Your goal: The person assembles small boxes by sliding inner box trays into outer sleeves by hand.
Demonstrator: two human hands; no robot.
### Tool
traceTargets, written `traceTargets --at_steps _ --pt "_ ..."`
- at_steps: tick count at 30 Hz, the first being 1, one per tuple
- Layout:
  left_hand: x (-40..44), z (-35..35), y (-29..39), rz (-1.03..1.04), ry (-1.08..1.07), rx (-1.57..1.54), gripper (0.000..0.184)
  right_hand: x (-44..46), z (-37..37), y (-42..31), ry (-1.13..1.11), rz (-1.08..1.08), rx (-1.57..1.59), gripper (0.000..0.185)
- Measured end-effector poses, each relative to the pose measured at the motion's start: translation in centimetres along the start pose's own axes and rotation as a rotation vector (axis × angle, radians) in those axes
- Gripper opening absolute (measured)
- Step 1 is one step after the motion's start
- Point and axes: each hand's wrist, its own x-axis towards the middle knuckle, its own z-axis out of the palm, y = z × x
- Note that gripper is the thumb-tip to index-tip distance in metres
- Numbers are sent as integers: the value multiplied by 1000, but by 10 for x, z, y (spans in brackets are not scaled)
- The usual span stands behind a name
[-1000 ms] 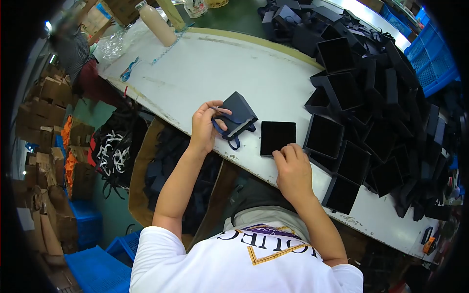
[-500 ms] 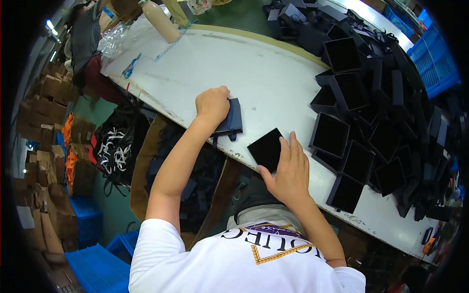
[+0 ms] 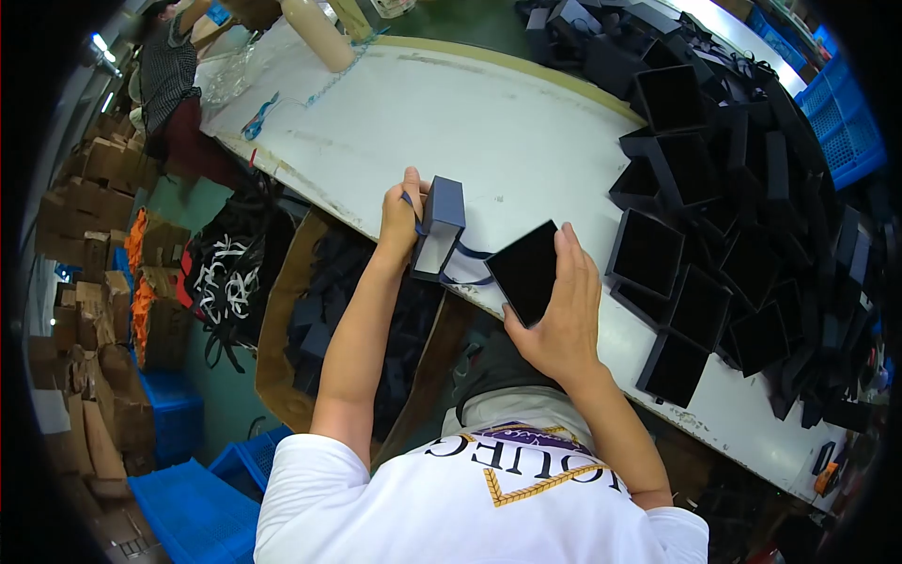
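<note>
My left hand (image 3: 399, 226) is closed around a small navy box (image 3: 445, 205), tipped up on its side so that its pale inner face shows. A dark blue ribbon (image 3: 469, 252) runs from it toward the other box, and another strip of ribbon passes by my left fingers. With thumb and fingers on opposite sides, my right hand (image 3: 564, 324) grips a square, black-lined open box (image 3: 526, 273), tilted near the table's front edge. The two boxes are close together but apart. What my left fingertips press on is partly hidden.
A large heap of black open boxes (image 3: 700, 305) covers the right of the white table (image 3: 526, 122). Blue scissors (image 3: 260, 117) and a beige bottle (image 3: 318, 36) are at the far left. Below the front edge stands a carton (image 3: 272, 343) of dark pieces. A person (image 3: 174, 85) is beyond.
My left hand has lifted and turned the navy box from lying flat, exposing its pale inside and ribbon. The black box in my right hand is now tilted up more steeply.
</note>
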Motion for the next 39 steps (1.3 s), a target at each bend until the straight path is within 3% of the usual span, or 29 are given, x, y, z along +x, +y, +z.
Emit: traceTargets --at_steps 2,6,9,12,15,21,25,33,36,39 --pt "-12 10 9 91 95 23 66 12 -5 -5 40 -80 31 109" --pt "-9 8 2 -15 67 -181 71 26 -8 -10 74 -166 45 104" --pt "-13 11 0 28 118 -22 77 38 -6 -12 74 -172 2 101" --pt "-34 11 36 -185 62 -353 80 50 3 -8 83 -150 -17 102" --pt "-51 6 55 -211 -65 -515 82 60 10 -4 136 -101 0 104" --pt "-54 -6 37 -57 -73 -337 75 68 15 3 111 -21 39 106" --pt "-58 -13 44 -47 -50 -400 72 74 16 8 125 -16 38 106" --pt "-64 -21 45 -85 -83 -399 68 76 15 8 -1 -208 51 103" --pt "-62 -21 50 -84 -94 -317 62 68 9 0 -196 -375 73 101" --pt "-58 -29 47 -110 -207 -308 61 61 -4 5 -308 -321 199 100"
